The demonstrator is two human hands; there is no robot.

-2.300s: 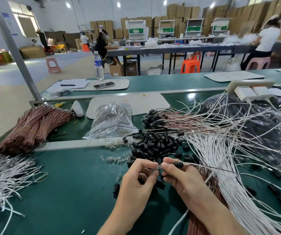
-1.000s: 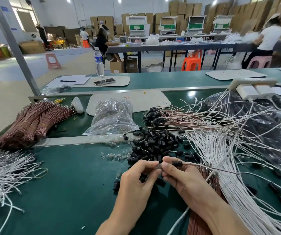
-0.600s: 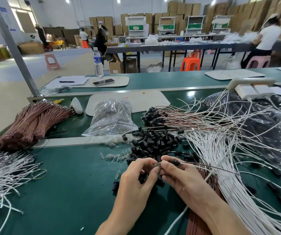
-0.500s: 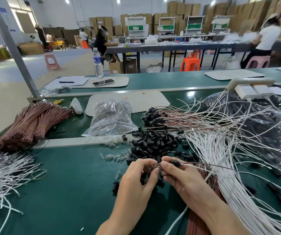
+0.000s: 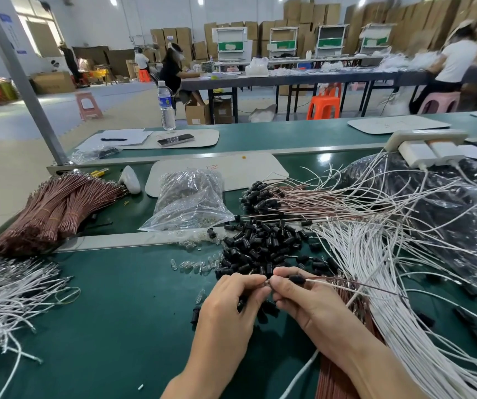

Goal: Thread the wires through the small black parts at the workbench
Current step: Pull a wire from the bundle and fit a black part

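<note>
Two hands meet just above the tabletop, fingertips almost touching. The left hand comes in from the left with fingers curled. It pinches something tiny at its tips, seemingly the wire's bare end, though it is too small to be sure. The right hand pinches the wire just beside that, thumb and forefinger closed on it. A black part sits on the wire right behind the right fingertips, on the far side of that hand from the left one.

The wire's long axis runs left to right, and it trails off rightward over the white wires. The part lies along the same line, so it is nearest the right hand. I judge the next move to be a slide along that axis, leftward toward the pinched end, with the left hand steadying the tip.

Just beyond the hands lies the pile of loose black parts, with clear bulbs to its left. Farther back, threaded wires lie bundled, caps pointing left, beside a bag.
</note>
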